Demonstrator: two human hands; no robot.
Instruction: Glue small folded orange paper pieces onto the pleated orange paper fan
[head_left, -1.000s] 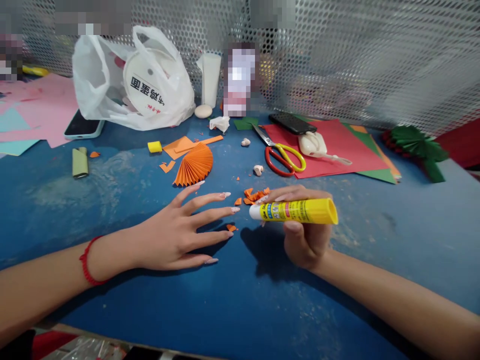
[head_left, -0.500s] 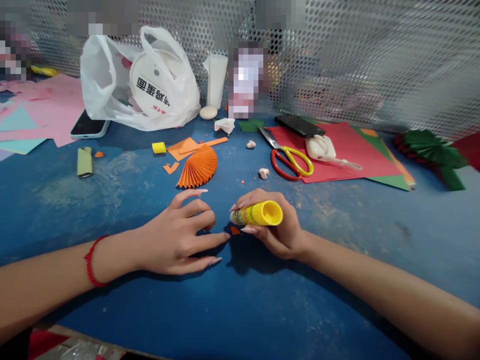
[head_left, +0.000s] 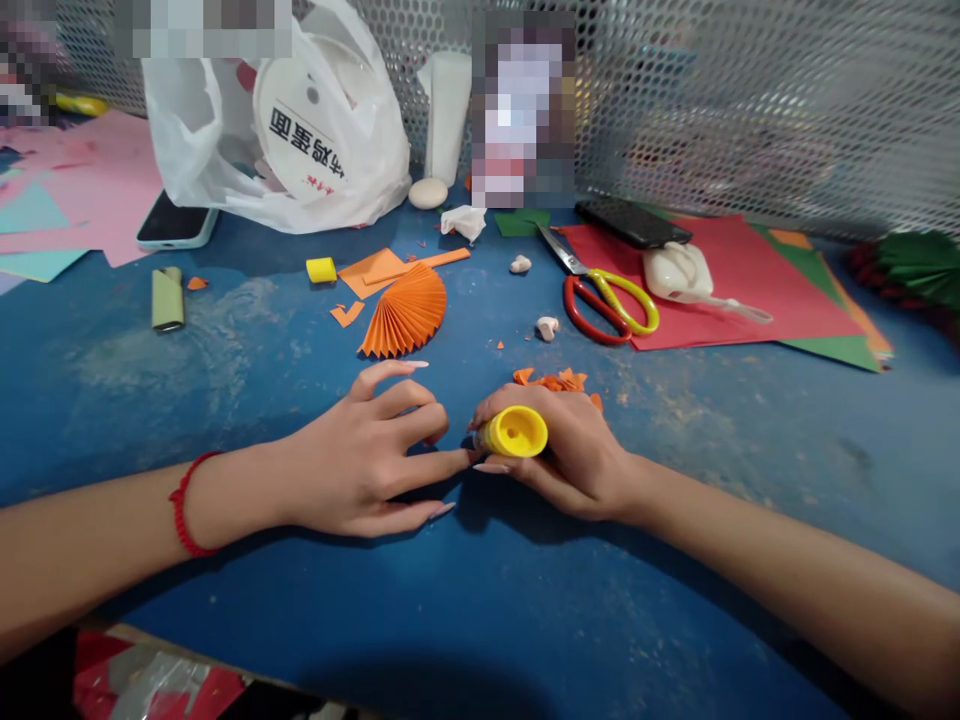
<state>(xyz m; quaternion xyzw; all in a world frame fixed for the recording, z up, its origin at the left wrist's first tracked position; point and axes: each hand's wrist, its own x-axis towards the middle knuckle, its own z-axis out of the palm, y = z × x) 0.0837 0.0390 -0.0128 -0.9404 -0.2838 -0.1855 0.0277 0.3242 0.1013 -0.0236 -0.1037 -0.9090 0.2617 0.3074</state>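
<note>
My right hand point(head_left: 574, 450) grips a yellow glue stick point(head_left: 516, 432), its open-ended base tilted up toward me and its tip down near the table. My left hand point(head_left: 375, 455) lies palm down with the fingers spread, one fingertip beside the glue stick's tip. Whatever lies under that tip is hidden. Behind the left hand sits a pleated orange paper fan point(head_left: 409, 312). Small cut orange paper pieces point(head_left: 559, 380) show just behind my right hand. The yellow glue cap point(head_left: 321, 270) lies farther back on the left.
Scissors point(head_left: 604, 295) rest partly on red paper point(head_left: 780, 290) at the right, near a dark phone point(head_left: 634, 222) and a white case point(head_left: 677, 272). A plastic bag point(head_left: 187, 150), another phone point(head_left: 177, 220) and a green lighter point(head_left: 167, 298) stand or lie left. Metal mesh point(head_left: 712, 110) rises behind.
The glue stick has tipped more upright and its base has shifted left. The small orange scrap under it is now hidden. My left hand keeps nearly the same pose while the view shifts slightly.
</note>
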